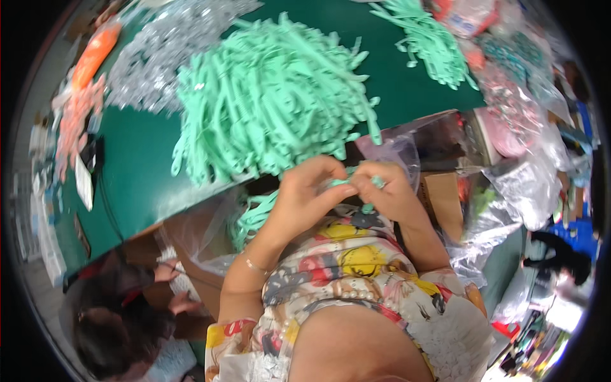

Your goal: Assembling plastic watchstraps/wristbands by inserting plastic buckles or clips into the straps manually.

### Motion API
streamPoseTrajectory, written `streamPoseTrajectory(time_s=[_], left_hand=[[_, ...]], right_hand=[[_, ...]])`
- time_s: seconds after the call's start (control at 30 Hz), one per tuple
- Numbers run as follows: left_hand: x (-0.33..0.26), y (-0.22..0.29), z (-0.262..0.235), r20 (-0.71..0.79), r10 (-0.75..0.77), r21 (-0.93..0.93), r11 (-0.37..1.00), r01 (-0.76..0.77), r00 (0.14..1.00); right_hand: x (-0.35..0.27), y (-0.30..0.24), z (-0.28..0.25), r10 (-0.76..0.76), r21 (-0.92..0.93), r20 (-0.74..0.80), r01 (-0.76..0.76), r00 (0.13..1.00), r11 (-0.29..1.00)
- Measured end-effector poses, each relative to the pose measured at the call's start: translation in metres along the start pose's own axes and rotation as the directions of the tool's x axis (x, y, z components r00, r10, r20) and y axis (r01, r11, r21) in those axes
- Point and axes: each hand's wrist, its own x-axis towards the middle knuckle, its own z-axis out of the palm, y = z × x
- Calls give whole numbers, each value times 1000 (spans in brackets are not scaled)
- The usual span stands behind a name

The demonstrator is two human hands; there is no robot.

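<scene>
Close to the table's front edge, my left hand (310, 193) is closed in a pinch on a mint green strap (337, 183). My right hand (387, 191) grips the same strap beside it, fingertips nearly touching those of the left. A short green end (368, 208) hangs below the right fingers. How the strap runs between the fingers is partly hidden. Just beyond both hands, a big heap of mint green straps (273, 95) covers the middle of the table. More green straps (258, 213) lie in a clear plastic bag below the edge, by my left forearm.
Clear plastic pieces (159, 57) are heaped at the far left of the green table (143, 159). An orange bundle (95, 54) and pink straps (79, 121) lie beyond. A smaller green pile (433, 48) sits far right. Another person (121, 318) works at lower left.
</scene>
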Motion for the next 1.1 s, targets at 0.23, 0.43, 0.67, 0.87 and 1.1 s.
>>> streamPoseTrajectory(time_s=[0.23, 0.43, 0.67, 0.87, 1.1], left_hand=[[-3, -6, 4, 123, -86, -3, 996, 87, 989], [-7, -33, 2, 212, -50, -497, 854, 152, 976], [-5, -33, 20, 140, -122, -691, 699, 185, 983], [-4, -18, 15, 9, -211, -386, 901, 198, 978], [-4, -12, 13, -6, -195, -244, 951, 187, 981]], right_hand=[[1, 35, 12, -217, 346, -47, 219, 975, 912], [-17, 4, 15, -87, 611, 70, 26, 994, 791], [-12, 22, 10, -123, 625, 32, 77, 992, 777], [1, 15, -7, -509, -32, 23, 509, 861, 860], [6, 14, -10, -433, -127, -25, 426, 901, 895]])
